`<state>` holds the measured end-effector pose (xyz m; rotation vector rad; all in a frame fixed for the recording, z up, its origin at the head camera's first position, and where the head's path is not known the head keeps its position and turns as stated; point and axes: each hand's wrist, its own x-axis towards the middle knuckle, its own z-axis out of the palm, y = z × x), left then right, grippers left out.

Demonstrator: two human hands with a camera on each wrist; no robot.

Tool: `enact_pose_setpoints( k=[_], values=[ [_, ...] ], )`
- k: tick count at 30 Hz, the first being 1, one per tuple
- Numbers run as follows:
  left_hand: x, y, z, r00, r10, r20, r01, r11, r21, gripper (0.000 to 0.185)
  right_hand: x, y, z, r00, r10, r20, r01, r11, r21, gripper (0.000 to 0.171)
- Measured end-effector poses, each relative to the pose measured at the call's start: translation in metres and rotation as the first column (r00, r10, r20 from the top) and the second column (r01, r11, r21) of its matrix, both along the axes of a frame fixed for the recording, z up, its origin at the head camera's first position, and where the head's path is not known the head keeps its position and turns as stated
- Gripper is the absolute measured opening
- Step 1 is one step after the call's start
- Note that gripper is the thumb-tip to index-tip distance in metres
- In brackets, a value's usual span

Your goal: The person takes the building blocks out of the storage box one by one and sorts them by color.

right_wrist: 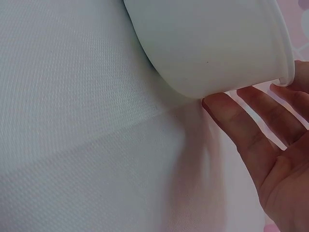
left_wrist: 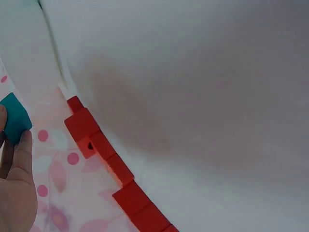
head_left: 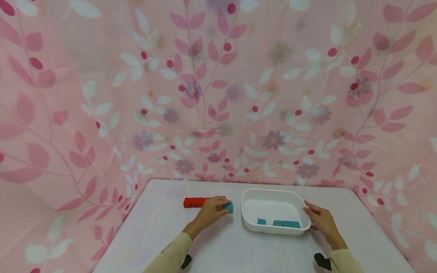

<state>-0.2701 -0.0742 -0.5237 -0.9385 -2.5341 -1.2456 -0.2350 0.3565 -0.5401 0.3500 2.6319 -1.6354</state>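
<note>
teal block (head_left: 230, 207), white table (head_left: 218, 250), floral backdrop (head_left: 218, 102)

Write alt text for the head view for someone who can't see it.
A left hand pinches a teal block near a row of red blocks, while the right hand holds a white tray containing more teal blocks. Behind the white table is pink floral cloth.

There are red blocks (head_left: 194, 202), teal blocks (head_left: 286, 224) and pink floral cloth (head_left: 225, 94).

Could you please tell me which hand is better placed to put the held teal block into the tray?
Probably the left hand: it pinches the teal block near the tray, whose side the right hand holds.
</note>
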Motion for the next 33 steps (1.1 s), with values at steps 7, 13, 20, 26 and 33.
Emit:
enact_pose_setpoints(
  k=[7,13,20,26,33],
  values=[
    [0.01,-0.009,-0.014,0.989,-0.047,0.14,0.043,0.999,0.028,0.04,0.0,0.0,-0.001,1.0,-0.011,0.006,0.011,1.0,-0.006,0.061],
    [0.016,-0.01,-0.024,0.985,-0.084,0.152,0.09,0.996,-0.03,0.042,0.001,0.0,0.0,1.0,-0.006,0.016,0.006,1.0,-0.004,0.062],
    [0.018,-0.011,-0.026,0.983,-0.116,0.143,0.127,0.99,-0.066,0.042,0.001,-0.001,0.001,1.0,-0.01,0.018,0.01,1.0,0.005,0.062],
    [0.018,-0.01,-0.028,0.976,-0.14,0.169,0.159,0.982,-0.103,0.042,0.002,0.0,0.001,1.0,-0.011,0.018,0.011,1.0,0.001,0.062],
    [0.015,-0.009,-0.03,0.975,-0.144,0.171,0.168,0.976,-0.138,0.043,0.001,0.0,0.001,1.0,-0.004,0.004,0.004,1.0,0.004,0.061]
  ],
)
